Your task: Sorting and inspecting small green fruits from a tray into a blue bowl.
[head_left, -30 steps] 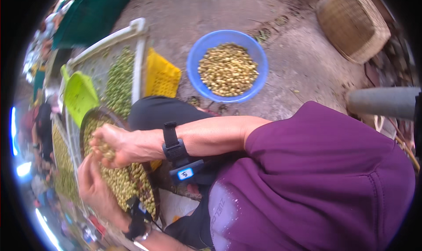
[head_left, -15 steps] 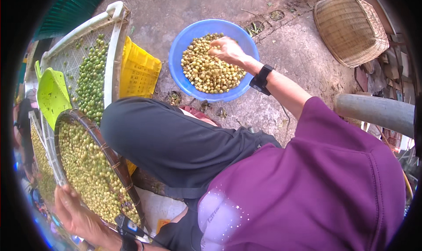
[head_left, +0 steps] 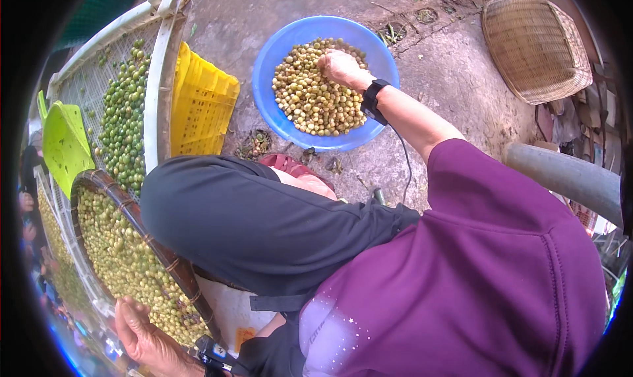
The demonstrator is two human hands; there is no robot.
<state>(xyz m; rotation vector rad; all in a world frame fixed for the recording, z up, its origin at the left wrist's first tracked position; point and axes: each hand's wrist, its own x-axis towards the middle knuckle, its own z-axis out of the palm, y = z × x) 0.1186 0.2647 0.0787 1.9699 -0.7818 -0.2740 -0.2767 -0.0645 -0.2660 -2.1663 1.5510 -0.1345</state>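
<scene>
from the blue basin (head_left: 263, 85), round fruits (head_left: 315, 105) could be spilled by jerking the right hand (head_left: 340, 68), fingers indiscernible; left hand (head_left: 148, 343), fingers parted.

This looks like a rustic farmyard or produce-handling area; whether it is roofed cannot be told. The rough, stained grey concrete floor (head_left: 448, 67) at upper centre carries scattered dry plant scraps (head_left: 254, 143). Small, round, yellowish fruits (head_left: 310, 100) fill much of a wide blue plastic basin (head_left: 262, 90), and green ones (head_left: 125, 106) lie on a white-framed mesh tray (head_left: 153, 106) at upper left, beside a perforated yellow plastic crate (head_left: 198, 106). A dark-rimmed woven basket (head_left: 173, 266) at lower left holds more; a tan wickerwork basket (head_left: 534, 50) and piled clutter (head_left: 597, 116) occupy the upper right.
</scene>
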